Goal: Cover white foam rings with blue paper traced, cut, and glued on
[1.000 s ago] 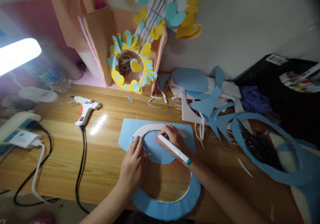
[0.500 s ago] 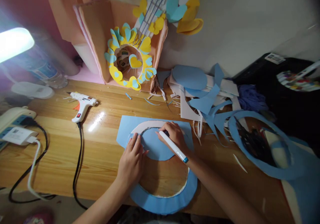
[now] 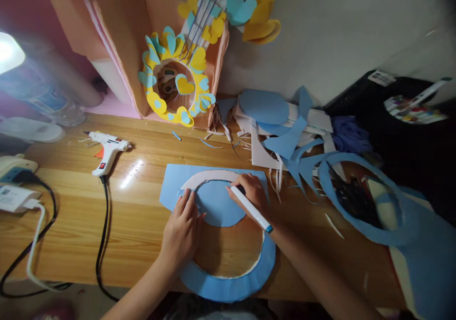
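Ring (image 3: pixel 228 284): blue paper, flat on table (image 3: pixel 71 215) by its near edge, far arc lying over sheet (image 3: pixel 171 182).
Left hand (image 3: pixel 181 232): fingers straight and flat, pressing ring's left side.
Right hand (image 3: pixel 251 194): closed round marker (image 3: pixel 251 209), tip at ring's inner far edge.
Glue gun (image 3: pixel 107 149): on table, well left.

Two bare hands and forearms, seen from the wearer's own head.
The left hand (image 3: pixel 181 234) and the right hand (image 3: pixel 251 194) are slim and long-fingered, bare from fingertips to wrists. The left forearm (image 3: pixel 142 291) and the right forearm (image 3: pixel 313 272) are slender and smooth, bare right down to the lower edge of the view. Between them shows a blurred dark grey patch (image 3: pixel 213 310), which may be the person's clothing.
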A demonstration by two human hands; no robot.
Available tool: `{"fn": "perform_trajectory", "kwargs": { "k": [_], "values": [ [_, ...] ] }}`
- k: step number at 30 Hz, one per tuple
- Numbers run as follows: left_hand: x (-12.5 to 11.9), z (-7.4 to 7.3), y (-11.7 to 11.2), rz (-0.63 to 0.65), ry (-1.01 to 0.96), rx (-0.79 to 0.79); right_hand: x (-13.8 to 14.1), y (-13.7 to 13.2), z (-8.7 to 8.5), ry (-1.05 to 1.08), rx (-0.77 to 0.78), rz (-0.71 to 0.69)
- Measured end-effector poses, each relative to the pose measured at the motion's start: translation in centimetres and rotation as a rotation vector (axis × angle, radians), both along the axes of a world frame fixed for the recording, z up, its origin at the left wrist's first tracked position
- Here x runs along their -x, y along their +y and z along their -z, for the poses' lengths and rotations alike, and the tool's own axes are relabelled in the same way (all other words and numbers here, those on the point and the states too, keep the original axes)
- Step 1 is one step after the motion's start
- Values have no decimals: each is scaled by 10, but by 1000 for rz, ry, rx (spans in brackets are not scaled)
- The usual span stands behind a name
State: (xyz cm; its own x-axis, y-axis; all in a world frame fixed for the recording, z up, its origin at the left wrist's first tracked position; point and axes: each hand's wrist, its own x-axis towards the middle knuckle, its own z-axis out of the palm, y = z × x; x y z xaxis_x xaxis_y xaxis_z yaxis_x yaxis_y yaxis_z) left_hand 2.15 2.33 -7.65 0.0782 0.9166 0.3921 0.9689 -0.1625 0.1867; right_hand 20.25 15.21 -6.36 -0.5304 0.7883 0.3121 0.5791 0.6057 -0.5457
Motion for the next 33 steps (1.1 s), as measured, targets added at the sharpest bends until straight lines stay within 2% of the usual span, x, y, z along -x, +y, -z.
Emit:
{"fn": "perform_trajectory", "kwargs": {
  "k": [5, 11, 20, 33],
  "values": [
    [0, 0, -1, -16, -20, 22, -5, -2, -6, 0, -3, 22],
    [0, -3, 0, 3, -26, 41, -12, -8, -19, -106, -3, 66],
    [0, -4, 0, 23, 0, 29, -24, -10, -6, -60, -59, 95],
    [-2, -8, 3, 16, 18, 22, -29, -11, -3, -49, -79, 125]
  ]
}}
